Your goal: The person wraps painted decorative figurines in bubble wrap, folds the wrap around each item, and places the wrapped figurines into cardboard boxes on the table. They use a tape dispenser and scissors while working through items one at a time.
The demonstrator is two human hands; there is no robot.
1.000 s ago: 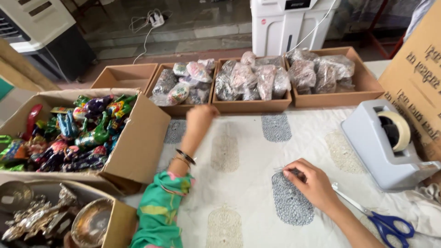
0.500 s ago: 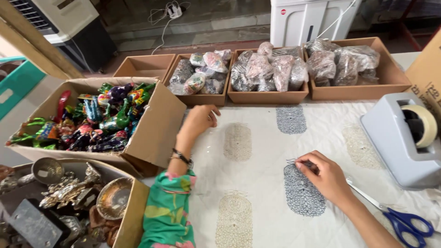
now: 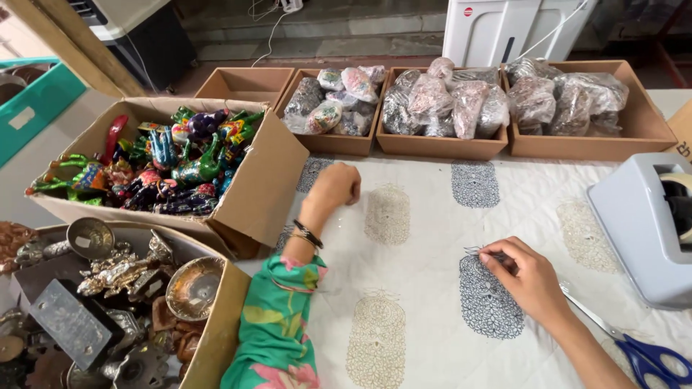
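Left hand lay fisted, contents untellable, near the tablecloth's far edge; right hand pinched something thin mid-cloth; packing apparently unstarted.

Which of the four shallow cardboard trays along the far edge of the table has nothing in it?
The leftmost tray, beside the box of painted figurines. Its brown floor shows bare, while the other three trays each hold clear plastic bags of small items.

Your left hand rests on the printed tablecloth, just right of the cardboard box of painted animal figurines. Before that box sits a cardboard box of metal trinkets. Behind, shallow cardboard trays of bagged items line up; your right hand lies left of the tape dispenser, scissors beside it
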